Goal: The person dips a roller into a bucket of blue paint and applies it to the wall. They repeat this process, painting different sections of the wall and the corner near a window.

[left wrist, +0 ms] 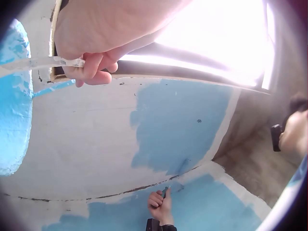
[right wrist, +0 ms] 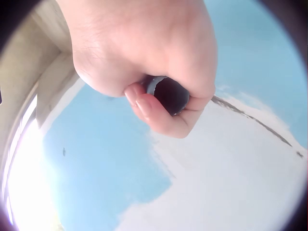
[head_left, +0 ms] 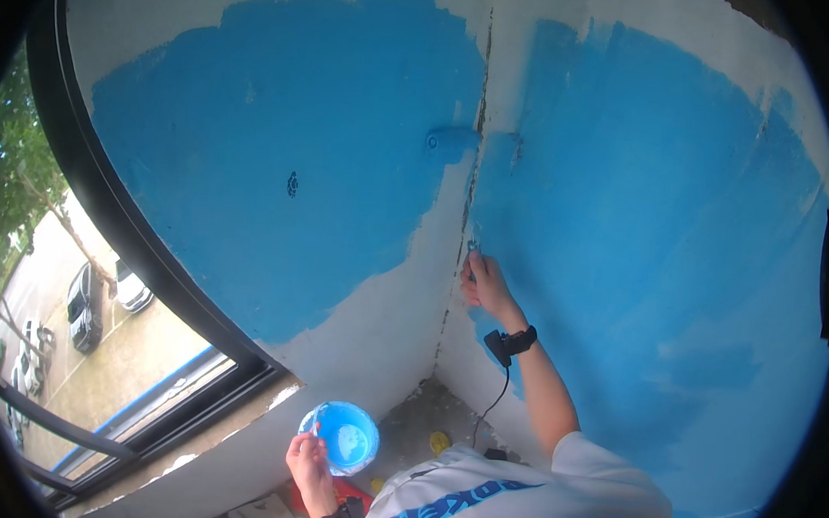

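Observation:
My right hand (head_left: 490,289) grips the handle of a paint roller (head_left: 453,144), whose blue-coated head lies up at the wall corner, on the left wall's edge. In the right wrist view, fingers curl tightly round the dark hollow butt of the roller handle (right wrist: 168,98). Low at the left, my left hand (head_left: 306,464) holds a paint bucket (head_left: 374,428) by its pale strap-like bail (left wrist: 45,63). Blue paint covers the bucket's inside, with a whitish patch at the bottom. The left wrist view shows curled fingers around the bail's end and part of the bucket (left wrist: 14,115).
Two walls with ragged blue paint (head_left: 346,143) meet at a cracked, partly white corner (head_left: 485,84). A dark-framed window (head_left: 153,245) stands at left, with parked cars outside. A yellow object (head_left: 440,442) lies on the floor below. A cable hangs from the right wrist.

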{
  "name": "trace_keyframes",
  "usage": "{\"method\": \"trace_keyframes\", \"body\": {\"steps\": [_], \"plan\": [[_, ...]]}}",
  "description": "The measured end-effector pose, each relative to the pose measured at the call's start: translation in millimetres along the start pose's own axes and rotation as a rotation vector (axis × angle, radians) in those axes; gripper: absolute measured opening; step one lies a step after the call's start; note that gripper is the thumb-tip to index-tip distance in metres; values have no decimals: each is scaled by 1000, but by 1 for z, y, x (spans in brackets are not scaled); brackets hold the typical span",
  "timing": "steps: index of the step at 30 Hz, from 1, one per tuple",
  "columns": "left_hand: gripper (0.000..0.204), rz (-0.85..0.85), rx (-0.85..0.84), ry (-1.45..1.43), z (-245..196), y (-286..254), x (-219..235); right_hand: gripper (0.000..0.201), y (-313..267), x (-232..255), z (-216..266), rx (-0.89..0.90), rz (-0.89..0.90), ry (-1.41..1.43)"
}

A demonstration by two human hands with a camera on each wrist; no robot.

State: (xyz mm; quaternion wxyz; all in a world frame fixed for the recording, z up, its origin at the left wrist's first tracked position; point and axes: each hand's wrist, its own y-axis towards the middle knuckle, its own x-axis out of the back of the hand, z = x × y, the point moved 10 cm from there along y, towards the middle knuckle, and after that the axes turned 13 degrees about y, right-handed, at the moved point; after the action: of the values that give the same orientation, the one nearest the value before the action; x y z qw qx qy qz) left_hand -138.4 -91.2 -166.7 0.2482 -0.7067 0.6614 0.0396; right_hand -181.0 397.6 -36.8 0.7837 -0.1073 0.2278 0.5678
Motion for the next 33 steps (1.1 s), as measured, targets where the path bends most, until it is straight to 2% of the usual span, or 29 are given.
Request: {"method": "trace_keyframes", "body": {"steps": [8, 12, 16, 18, 24, 26, 30, 33], "plan": [[7, 8, 22, 18, 4, -6, -3, 52, 30, -38, 135, 154, 12, -111], [8, 5, 37, 17, 8, -4, -3, 53, 31, -49, 156, 201, -60, -149], [4, 25, 30, 36, 6, -5, -6, 54, 30, -32, 121, 242, -45, -199], [5, 15, 42, 40, 10, -1, -2, 54, 22, -20, 83, 129, -57, -173], [5, 41, 61, 45, 6, -1, -13, 53, -22, 16, -2, -6, -83, -187], [5, 47, 60, 51, 4, 0, -16, 50, -35, 31, -31, -154, -88, -152], [5, 69, 65, 57, 2, -1, -18, 50, -56, 23, -27, -190, -83, -68], [6, 45, 50, 51, 4, 1, -10, 50, -52, 14, -3, -102, -88, -32]]}}
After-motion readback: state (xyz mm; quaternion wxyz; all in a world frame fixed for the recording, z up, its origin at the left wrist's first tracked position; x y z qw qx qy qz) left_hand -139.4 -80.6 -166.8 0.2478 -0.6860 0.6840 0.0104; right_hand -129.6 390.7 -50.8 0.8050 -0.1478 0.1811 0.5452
